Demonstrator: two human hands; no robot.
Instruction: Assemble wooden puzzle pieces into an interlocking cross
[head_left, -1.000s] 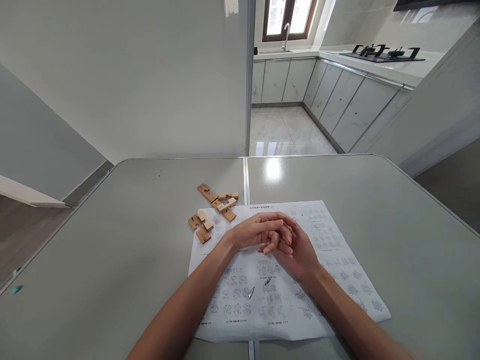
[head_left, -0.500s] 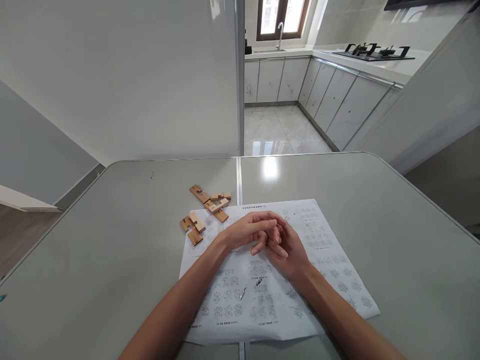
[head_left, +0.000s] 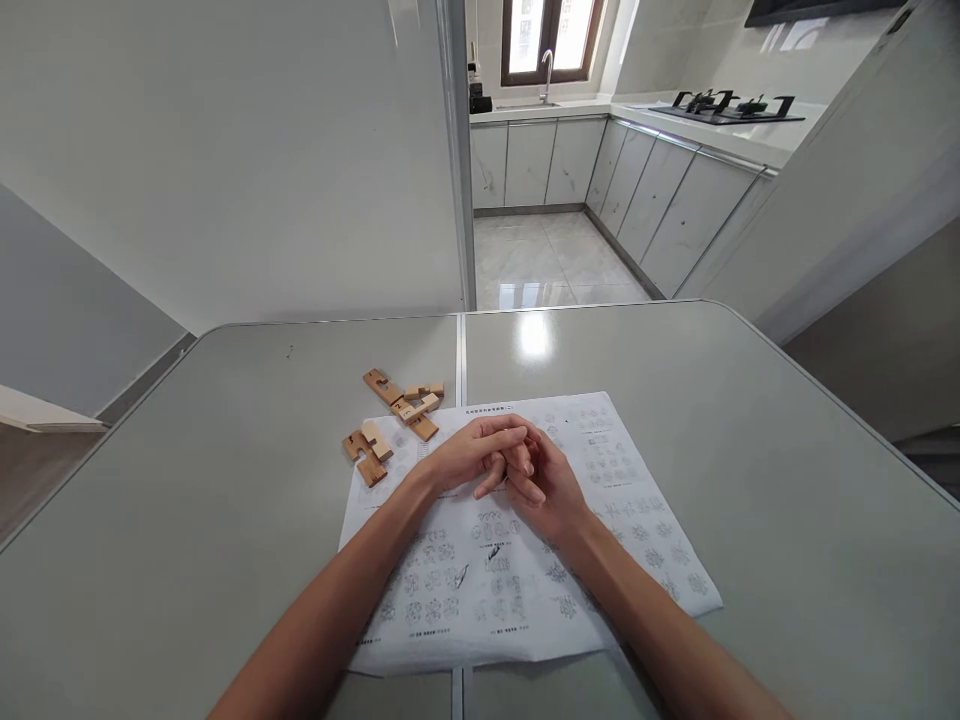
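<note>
My left hand (head_left: 466,455) and my right hand (head_left: 553,485) rest together above a printed sheet of paper (head_left: 420,640), their fingers loosely laid across each other. The fingers are relaxed and somewhat apart; I see nothing held, though the palms are partly hidden. Left of my hands lie several notched wooden puzzle pieces, some marked with numbers. A darker piece (head_left: 371,470) with a pale piece (head_left: 377,440) against it lies at the sheet's left edge. Farther back, a long dark piece (head_left: 384,386), a light piece (head_left: 421,408) and another small one (head_left: 426,390) lie close together.
The sheet, covered in small line drawings, lies on a grey table (head_left: 187,520) with a seam (head_left: 460,360) down its middle. A white partition (head_left: 262,180) stands behind on the left. Beyond the doorway are kitchen cabinets (head_left: 525,165), a tap (head_left: 547,75) and a gas hob (head_left: 724,112).
The view has shifted slightly, so table, sheet and pieces sit a little farther left in the picture. My hands stay folded together over the sheet.
</note>
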